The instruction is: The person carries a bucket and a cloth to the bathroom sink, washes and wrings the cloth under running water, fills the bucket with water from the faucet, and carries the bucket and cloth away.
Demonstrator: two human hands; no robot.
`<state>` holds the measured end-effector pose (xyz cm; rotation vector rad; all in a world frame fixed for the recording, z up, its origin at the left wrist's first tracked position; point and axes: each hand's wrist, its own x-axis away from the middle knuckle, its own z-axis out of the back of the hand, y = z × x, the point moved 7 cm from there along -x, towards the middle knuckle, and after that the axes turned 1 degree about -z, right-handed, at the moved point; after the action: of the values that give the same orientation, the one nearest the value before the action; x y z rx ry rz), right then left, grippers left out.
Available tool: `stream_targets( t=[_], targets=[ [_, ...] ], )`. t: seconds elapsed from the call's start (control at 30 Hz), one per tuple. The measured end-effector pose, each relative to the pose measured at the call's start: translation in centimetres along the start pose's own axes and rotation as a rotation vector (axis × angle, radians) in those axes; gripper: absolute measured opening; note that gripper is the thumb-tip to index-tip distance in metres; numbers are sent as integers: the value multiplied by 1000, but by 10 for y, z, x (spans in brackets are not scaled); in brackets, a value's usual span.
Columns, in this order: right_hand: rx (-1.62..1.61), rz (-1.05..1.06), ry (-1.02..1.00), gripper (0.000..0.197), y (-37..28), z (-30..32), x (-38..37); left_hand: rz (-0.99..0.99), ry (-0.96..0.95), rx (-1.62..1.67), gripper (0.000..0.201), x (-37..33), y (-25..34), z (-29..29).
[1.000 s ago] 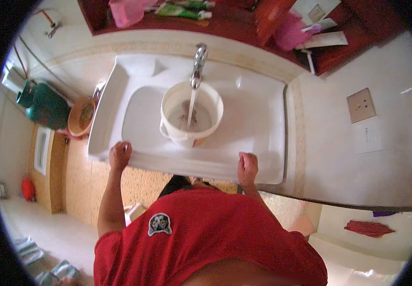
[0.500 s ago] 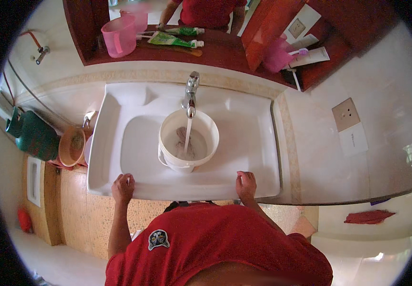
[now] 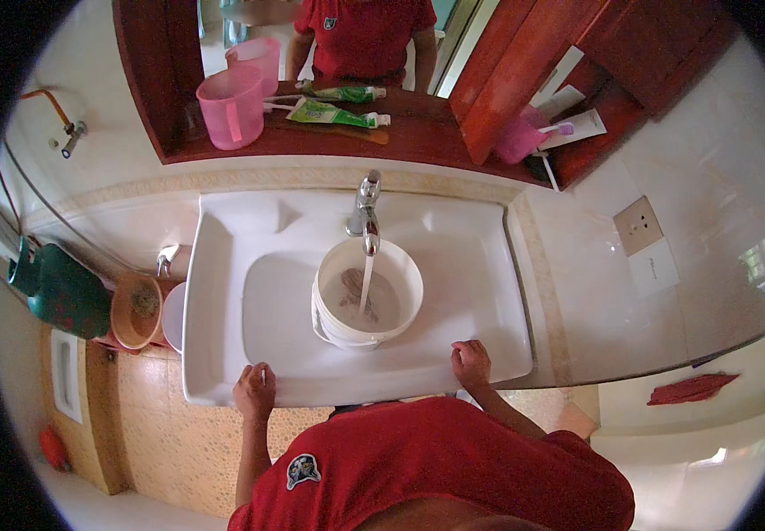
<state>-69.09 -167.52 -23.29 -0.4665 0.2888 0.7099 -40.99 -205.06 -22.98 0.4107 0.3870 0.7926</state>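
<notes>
A white bucket stands in the white sink, under a chrome faucet. Water runs from the spout into it, onto a brownish-grey cloth-like thing lying in cloudy water. My left hand rests at the sink's front edge, left of the bucket, its fingers curled in and nothing seen in them. Across from it, right of the bucket, my right hand lies on the front rim with its fingers likewise curled and nothing visible inside. Neither hand touches the bucket.
Above the sink, a dark red shelf carries a pink cup and green toothpaste tubes before a mirror. To the left are a green gas cylinder and an orange basin. A wall socket is at right.
My view has shifted, so the sink and bucket sit lower and further right in the picture. Both hands stay curled at the sink's front edge, and water keeps running.
</notes>
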Motion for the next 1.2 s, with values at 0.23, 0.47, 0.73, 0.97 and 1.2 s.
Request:
stream_targets(
  t=[0.23,0.47,0.73,0.97,1.2],
  targets=[
    [-23,1,-21,11,2,-2,-1,-29,29,-4,7,-3,3,1],
    [-60,-58,-62,9,4,0,-6,-11,50,-22,8,-2,0,-1],
    [-194,-60,8,9,10,8,4,13,46,-33,7,2,5,0],
    [-187,-153,244,10,51,71,59,179,299,573,15,3,-34,-26],
    [-330,-1391,725,22,345,141,384,504,398,822,26,-35,50,-32]
  ],
)
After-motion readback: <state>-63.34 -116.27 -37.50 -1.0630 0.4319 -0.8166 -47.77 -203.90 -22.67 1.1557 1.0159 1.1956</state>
